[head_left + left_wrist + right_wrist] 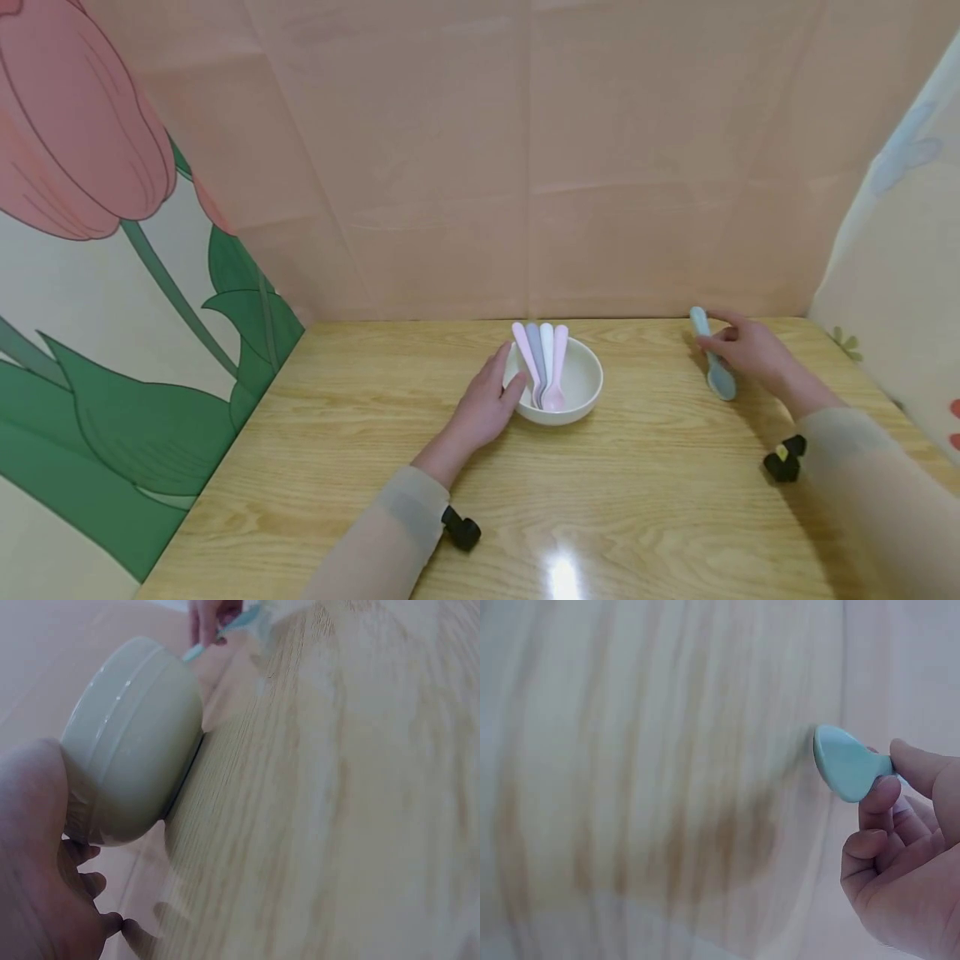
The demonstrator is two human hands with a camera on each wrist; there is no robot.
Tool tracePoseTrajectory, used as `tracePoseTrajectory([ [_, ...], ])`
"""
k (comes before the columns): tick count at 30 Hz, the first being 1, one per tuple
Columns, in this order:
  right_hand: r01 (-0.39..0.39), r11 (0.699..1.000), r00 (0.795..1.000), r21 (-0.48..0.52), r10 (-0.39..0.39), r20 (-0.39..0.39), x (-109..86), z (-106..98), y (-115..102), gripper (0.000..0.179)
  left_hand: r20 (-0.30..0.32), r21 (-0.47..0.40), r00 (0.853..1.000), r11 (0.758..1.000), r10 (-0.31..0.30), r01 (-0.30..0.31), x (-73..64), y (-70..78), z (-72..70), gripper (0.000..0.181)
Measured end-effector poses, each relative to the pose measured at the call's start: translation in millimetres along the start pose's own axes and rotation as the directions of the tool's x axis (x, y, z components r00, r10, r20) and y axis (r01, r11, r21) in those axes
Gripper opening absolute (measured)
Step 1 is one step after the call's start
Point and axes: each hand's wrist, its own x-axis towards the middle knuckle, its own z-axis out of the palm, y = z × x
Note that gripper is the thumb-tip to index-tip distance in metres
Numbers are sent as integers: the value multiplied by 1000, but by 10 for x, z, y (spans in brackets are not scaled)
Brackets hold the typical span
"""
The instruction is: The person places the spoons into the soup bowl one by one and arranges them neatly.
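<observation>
A white bowl [579,412] stands on the table with several spoons [553,397] in it, pink, grey-blue and whitish, their handles leaning over the far rim. My left hand [486,402] rests against the bowl's left outer side, thumb towards the front and the other fingers farther back. The left wrist view has the bowl [142,742] from the side, with the fingers loosely spread beside it. Off to the right, my right hand [750,350] pinches a light blue-green spoon [722,382] by its handle, bowl end towards me. In the right wrist view this spoon [846,765] appears above the tabletop.
The wood-grain table [622,508] meets a pinkish cloth backdrop [420,167] at its far edge. A tulip-printed panel [150,417] borders the left side, and a pale printed panel [900,317] borders the right.
</observation>
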Motion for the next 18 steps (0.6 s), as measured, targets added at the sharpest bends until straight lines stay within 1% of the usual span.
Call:
tracePoseTrajectory([
  [2,6,999,1000,51,-5,-2,-10,8,-56,74,-1,0,1000,1000,4,-4,-2,0,1,73],
  [6,4,993,1000,115,-3,-4,-53,8,-213,79,-4,0,1000,1000,12,-12,-1,-6,6,73],
  [8,-1,992,1000,126,2,-10,-75,11,-290,81,-6,1,1000,1000,15,-15,4,-12,9,73],
  [13,16,989,999,150,-10,-40,-102,44,-464,86,-10,-5,1000,1000,24,-24,12,-23,14,73],
  [18,35,979,998,200,-26,-51,-95,95,-597,89,-9,-1,1000,1000,28,-28,11,-19,14,73],
])
